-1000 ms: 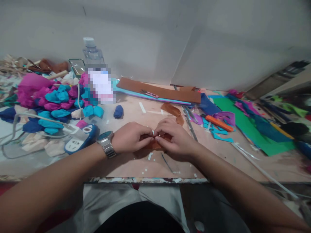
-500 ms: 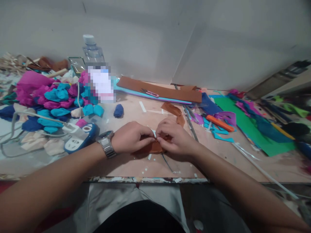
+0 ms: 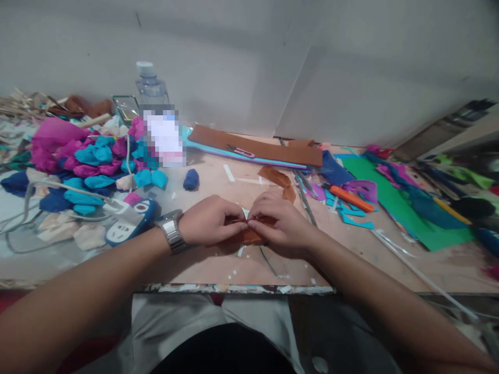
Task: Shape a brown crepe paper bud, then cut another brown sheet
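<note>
I have both hands at one spot through the head camera, fingertips nearly meeting. The left hand [image 3: 206,221] closes thumb and bent forefinger on the brown piece [image 3: 252,238]; the right hand [image 3: 283,223] pinches it from the other side. I take it that gripping so near the same point keeps the soft material gathered there. The lower part of the brown piece shows beneath the thumbs, just over the table [image 3: 210,267]; the rest is hidden by the hands. A white bit [image 3: 245,213] shows just beyond the fingertips, and I cannot tell whether it is held.

Left of the brown piece lies the socket [image 3: 130,223], its cable running away from the work, and farther left is the heap [image 3: 93,156] of coloured bundles. A lone blue bundle [image 3: 191,179] rests beyond the brown piece, to the left. Straight beyond it lies a brown strip [image 3: 276,149] with the snips [image 3: 244,151] on top, likely parked there to leave the near side free. Right of the brown piece, the orange knife [image 3: 351,198] lies among blue scraps [image 3: 358,222], probably for easy reach.
</note>
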The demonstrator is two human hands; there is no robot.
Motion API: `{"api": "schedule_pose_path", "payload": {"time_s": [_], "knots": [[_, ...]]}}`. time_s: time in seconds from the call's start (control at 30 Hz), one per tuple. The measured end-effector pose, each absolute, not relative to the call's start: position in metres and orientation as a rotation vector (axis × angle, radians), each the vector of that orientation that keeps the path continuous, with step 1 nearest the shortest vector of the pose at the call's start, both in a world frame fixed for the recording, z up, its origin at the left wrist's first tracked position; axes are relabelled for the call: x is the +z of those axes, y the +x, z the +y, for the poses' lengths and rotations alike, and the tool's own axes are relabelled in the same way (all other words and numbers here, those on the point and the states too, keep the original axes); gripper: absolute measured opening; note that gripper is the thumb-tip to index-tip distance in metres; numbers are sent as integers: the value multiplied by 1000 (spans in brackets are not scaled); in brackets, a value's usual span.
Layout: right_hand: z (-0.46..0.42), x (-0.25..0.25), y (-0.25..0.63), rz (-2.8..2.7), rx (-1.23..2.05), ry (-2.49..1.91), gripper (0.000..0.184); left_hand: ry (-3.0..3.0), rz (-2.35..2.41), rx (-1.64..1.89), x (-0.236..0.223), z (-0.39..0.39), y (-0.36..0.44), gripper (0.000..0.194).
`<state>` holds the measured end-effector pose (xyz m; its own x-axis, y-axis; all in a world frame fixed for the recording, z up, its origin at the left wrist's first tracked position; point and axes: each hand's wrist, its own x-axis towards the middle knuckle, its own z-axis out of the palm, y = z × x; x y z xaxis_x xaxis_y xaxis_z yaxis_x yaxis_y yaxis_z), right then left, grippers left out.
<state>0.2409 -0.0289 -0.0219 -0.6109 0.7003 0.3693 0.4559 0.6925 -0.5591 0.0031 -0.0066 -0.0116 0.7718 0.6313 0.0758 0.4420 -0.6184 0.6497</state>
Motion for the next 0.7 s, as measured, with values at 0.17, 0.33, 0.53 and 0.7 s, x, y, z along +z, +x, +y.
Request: {"api": "schedule_pose_path", "payload": {"time_s": [0.17,0.33,0.53,0.7], "knots": [[-25,-23,245,-2324,539,-831,11,2258,782,391,-13,-2,1,27],[-20,-24,250,-2293,514,-795,20,2184,796,394,-15,0,1,26],[-20,-24,249,-2314,472,-827,8,2159,774,418,-15,0,2,26],[-21,-25,247,-2331,433,-855,8,2149,770,405,-14,-1,2,24]]}}
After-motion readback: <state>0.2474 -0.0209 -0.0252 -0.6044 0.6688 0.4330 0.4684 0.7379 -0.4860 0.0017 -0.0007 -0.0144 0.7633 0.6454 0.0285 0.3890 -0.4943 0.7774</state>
